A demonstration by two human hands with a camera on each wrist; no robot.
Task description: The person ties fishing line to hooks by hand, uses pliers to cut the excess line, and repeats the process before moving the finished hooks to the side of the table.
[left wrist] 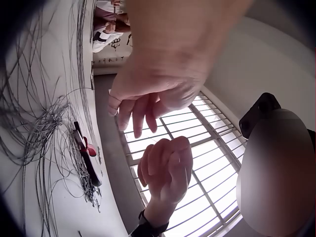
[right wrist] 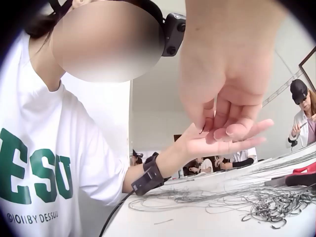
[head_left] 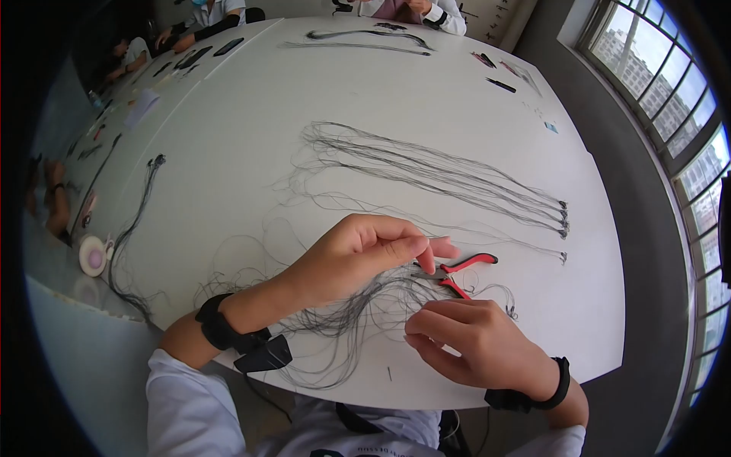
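Tangled black threads (head_left: 358, 312) are heaped at the near edge of the white table (head_left: 251, 99), beneath and between both hands. A fine strand is pinched between thumb and fingertips of the left hand (head_left: 358, 255), which is raised just above the heap; the remaining fingers are extended and pressed together. The right hand (head_left: 468, 339) is set near and to the right, fingers loosely curled, with a thin dark strand seen against its fingertips in the right wrist view; a firm pinch cannot be told. Red-handled pliers (head_left: 457, 273) are laid on the table between the two hands, partly covered by the left fingertips and crossed by loose threads. Farther off, straightened thread bundles (head_left: 449, 179) are laid out toward the right. A long dark cord (head_left: 133, 228) is seen at the left, ending by a round pink tape roll (head_left: 94, 256). Other seated people are seen at the far edge.
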